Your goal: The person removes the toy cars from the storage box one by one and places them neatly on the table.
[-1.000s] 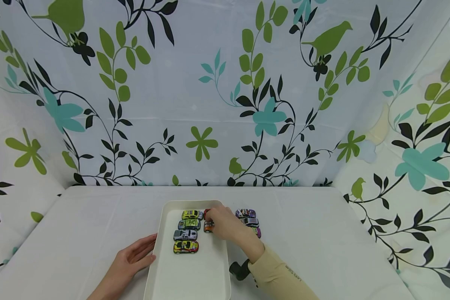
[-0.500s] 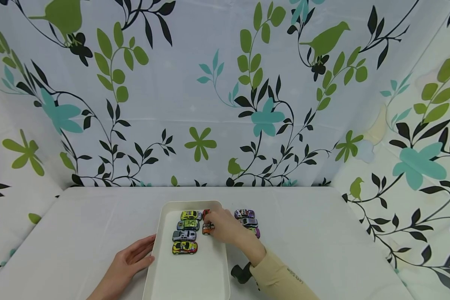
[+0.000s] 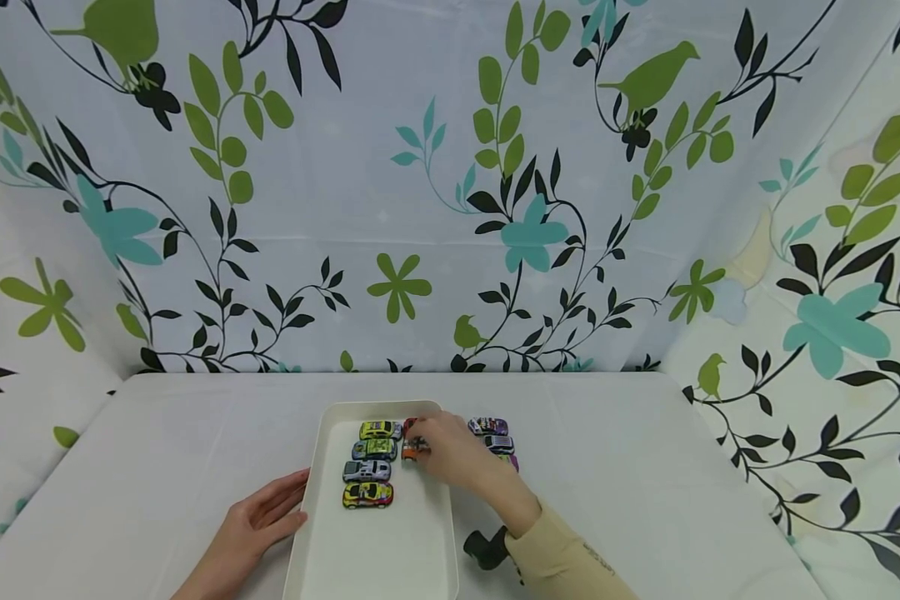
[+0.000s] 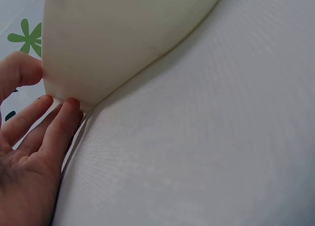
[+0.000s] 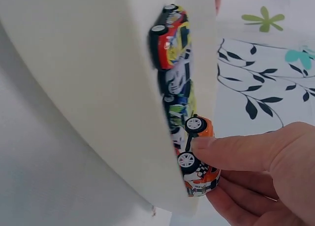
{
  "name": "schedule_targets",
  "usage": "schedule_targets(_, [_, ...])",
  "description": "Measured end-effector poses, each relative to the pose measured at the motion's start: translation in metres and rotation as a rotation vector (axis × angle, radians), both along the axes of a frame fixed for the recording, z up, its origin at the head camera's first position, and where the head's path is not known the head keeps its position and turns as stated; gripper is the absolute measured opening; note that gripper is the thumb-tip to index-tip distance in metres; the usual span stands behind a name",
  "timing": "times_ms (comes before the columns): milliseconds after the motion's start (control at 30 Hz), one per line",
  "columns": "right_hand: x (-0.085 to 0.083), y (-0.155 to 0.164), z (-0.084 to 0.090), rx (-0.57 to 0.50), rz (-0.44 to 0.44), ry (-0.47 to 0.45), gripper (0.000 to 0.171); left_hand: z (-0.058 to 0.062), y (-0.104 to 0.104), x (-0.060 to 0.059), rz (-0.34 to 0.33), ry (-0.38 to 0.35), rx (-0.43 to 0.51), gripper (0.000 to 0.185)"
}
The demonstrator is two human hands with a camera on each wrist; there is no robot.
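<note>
1. Think of a clock laid on the tray (image 3: 375, 550), with 12 at its far end. The orange car (image 5: 198, 169) is inside the walls, near 1 o'clock. I can't tell if all its wheels touch the bottom.
2. The right hand (image 3: 453, 454) pinches the orange car between thumb and fingers. If it lets go while the car is up or tipped, the car might drop or roll off.
3. The red car (image 3: 410, 427) is very close, at 12 o'clock from the orange car, and partly hidden by the hand. A bump could push it crooked.
4. The row of 4 cars (image 3: 367, 471) goes from 10 down to 8 o'clock of the orange car. A sideways nudge could mess up the row.
5. The left hand (image 3: 258, 525) is at 9 o'clock. Its fingers are almost straight, a bit apart, tips touching the tray's outside wall. A hard push could slide the tray and make cars roll.
6. At 2 o'clock, outside the tray, 3 cars (image 3: 498, 443) sit on the table (image 3: 615, 500). The right arm partly hides the nearest, so a low pull back could hit it or the tray wall.
7. A black thing (image 3: 487, 550) by the sleeve (image 3: 562, 554), near 4 o'clock, might catch the tray too.
</note>
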State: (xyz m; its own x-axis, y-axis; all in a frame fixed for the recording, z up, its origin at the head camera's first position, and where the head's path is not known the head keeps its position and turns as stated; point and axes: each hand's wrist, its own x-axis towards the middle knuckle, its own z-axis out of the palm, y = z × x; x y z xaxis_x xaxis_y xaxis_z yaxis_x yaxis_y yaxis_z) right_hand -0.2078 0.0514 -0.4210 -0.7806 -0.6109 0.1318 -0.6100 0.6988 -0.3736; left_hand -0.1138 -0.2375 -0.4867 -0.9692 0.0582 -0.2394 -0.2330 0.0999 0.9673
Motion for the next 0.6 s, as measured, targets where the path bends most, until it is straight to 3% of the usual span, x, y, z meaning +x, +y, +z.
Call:
schedule_targets(300, [0.001,0.016,0.016,-0.035,-0.011,0.007,0.024,0.001,0.001,0.000,0.002,-0.006,-0.003,0.068])
schedule_targets(600, [-0.004,0.044,0.013,-0.063,-0.035,0.053,0.025,0.000,0.000,0.000,-0.003,-0.002,0.004,0.068])
